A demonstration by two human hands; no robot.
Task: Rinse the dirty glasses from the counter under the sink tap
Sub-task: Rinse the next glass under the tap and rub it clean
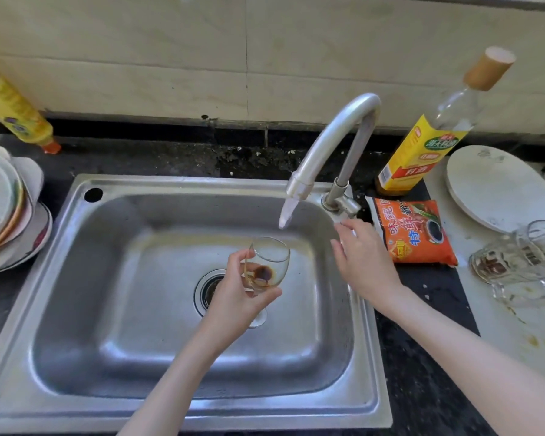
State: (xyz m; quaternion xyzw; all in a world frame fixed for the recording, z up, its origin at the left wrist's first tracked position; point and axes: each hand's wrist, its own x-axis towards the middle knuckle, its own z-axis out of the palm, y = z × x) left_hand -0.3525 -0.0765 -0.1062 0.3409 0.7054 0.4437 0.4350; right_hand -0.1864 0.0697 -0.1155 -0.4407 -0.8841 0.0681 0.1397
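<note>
The stemmed glass (266, 265), clear with a dark brown stain inside, sits tilted over the sink (114, 278) in the left hand (243, 291), whose curled fingers hide its stem. The right hand (364, 256) reaches with relaxed fingers beside the tap (328, 146). More glasses (516, 259) lie blurred on the desk.

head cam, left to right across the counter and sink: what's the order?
Yellow bottle → stacked plates → wine glass held by the left hand over the sink → right hand by the tap → orange sauce packet → dirty glass mugs.
</note>
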